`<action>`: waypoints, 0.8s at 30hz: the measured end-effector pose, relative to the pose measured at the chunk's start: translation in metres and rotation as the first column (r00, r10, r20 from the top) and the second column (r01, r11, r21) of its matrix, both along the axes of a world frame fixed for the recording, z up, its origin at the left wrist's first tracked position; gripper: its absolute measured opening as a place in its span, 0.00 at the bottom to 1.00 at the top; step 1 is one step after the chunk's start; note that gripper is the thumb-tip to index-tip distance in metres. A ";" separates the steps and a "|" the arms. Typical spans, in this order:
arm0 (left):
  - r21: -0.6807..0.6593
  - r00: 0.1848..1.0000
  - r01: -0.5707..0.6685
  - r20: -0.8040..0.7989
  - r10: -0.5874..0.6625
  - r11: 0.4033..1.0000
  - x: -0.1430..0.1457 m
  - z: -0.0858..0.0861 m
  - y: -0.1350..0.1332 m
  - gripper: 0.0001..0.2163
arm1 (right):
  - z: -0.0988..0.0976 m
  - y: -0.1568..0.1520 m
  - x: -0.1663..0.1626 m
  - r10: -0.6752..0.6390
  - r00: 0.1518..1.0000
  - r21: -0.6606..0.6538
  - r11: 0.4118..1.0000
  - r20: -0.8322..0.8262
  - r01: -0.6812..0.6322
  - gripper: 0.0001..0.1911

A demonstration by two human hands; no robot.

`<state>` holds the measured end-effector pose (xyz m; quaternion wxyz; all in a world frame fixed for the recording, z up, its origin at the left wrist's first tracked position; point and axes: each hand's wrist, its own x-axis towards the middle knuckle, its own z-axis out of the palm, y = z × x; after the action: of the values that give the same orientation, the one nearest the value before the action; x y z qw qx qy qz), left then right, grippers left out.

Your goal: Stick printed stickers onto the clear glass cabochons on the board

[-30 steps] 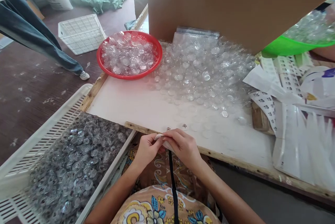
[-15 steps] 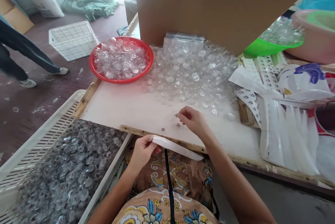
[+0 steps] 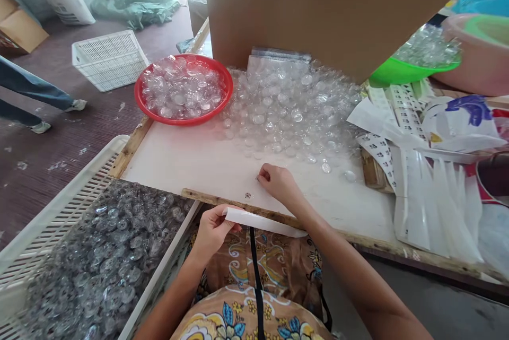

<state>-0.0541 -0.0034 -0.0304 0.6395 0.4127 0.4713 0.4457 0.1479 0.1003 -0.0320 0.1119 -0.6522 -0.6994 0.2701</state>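
Note:
My left hand (image 3: 214, 228) is closed on one end of a long white paper strip (image 3: 262, 221), which extends to the right along the table's front edge. My right hand (image 3: 276, 181) is pinched just above the white tabletop (image 3: 178, 162). A tiny dark bit shows at its fingertips, too small to name for sure. On the tabletop, left of and below these fingertips, lies a small clear piece with a dark print (image 3: 247, 195). Beyond the right hand spreads a heap of clear round plastic pieces (image 3: 296, 114).
A red basin (image 3: 139, 101) of clear pieces stands at the back left. The white crate (image 3: 95, 165) at lower left holds many printed pieces. Printed sticker strips (image 3: 377, 154) and blank strips (image 3: 441, 212) lie at right. A cardboard panel (image 3: 318, 11) rises behind. Someone's legs (image 3: 40, 90) show left.
My right hand has shifted left, nearer the printed piece. The second printed piece that lay under it no longer shows. My left hand and strip moved slightly left. The other person's legs moved left.

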 end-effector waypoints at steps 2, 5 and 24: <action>0.036 1.000 0.017 0.023 -0.017 0.999 -0.004 0.001 0.002 0.08 | -0.001 -0.005 -0.009 0.032 0.993 0.046 0.998 0.111 -0.037 0.07; 0.204 0.999 0.027 0.034 -0.034 0.979 -0.018 0.004 0.006 0.08 | -0.005 -0.008 -0.017 0.078 0.966 0.072 0.993 0.246 -0.098 0.08; 0.503 0.957 -0.152 -0.139 0.253 0.851 -0.031 0.026 0.032 0.18 | 0.068 -0.079 0.009 0.254 0.815 -0.119 0.924 -0.520 -0.364 0.02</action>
<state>-0.0854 0.0287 -0.0048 0.4133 0.5506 0.4466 0.5714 0.1565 0.0215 0.0357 0.1711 -0.4460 -0.7110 0.5160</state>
